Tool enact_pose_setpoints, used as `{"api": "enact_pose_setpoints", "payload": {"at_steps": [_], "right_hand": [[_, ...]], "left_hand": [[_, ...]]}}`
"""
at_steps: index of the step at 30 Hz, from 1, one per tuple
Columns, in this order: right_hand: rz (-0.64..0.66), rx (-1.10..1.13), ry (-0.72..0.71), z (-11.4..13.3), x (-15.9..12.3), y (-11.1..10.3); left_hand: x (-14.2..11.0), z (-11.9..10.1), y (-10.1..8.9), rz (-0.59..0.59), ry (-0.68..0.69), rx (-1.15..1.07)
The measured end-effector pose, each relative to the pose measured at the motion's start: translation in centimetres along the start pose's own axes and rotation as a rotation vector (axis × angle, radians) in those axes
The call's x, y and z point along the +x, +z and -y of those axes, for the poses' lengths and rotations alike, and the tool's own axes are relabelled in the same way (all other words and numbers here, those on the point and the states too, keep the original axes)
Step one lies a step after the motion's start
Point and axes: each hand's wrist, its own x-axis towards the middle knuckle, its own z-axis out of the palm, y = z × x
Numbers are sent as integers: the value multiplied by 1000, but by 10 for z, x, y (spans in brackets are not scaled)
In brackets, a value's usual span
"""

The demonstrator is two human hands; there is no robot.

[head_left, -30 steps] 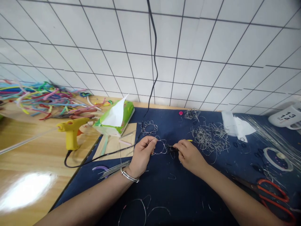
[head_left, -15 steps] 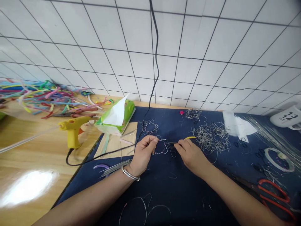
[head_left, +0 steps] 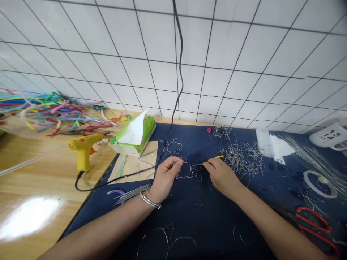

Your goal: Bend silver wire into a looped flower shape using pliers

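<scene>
Between thumb and fingers, my left hand pinches a looped wire ring, its petal-like loops facing right. My right hand is closed around pliers with a yellow handle end. Their dark jaws point left, a short gap from the ring. Most of the handles are hidden in my palm. Beyond my left hand lies a wire flower shape on the dark blue mat. A few short wire bits lie below the jaws.
Tangled wire lies right of my right hand. Red-handled scissors rest near my right forearm. At left are a yellow glue gun with its black cord, a green tissue pack and colourful pipe cleaners. A white mug stands far right.
My right hand, with the pliers, has shifted slightly right, away from the wire ring. My left hand keeps the ring almost in the same place.
</scene>
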Motion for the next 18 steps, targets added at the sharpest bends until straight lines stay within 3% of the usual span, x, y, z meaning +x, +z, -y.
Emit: {"api": "enact_pose_setpoints", "payload": {"at_steps": [18], "right_hand": [[-89,94,26,12,2,9]], "left_hand": [[0,-1,1,-2,6,30]]}}
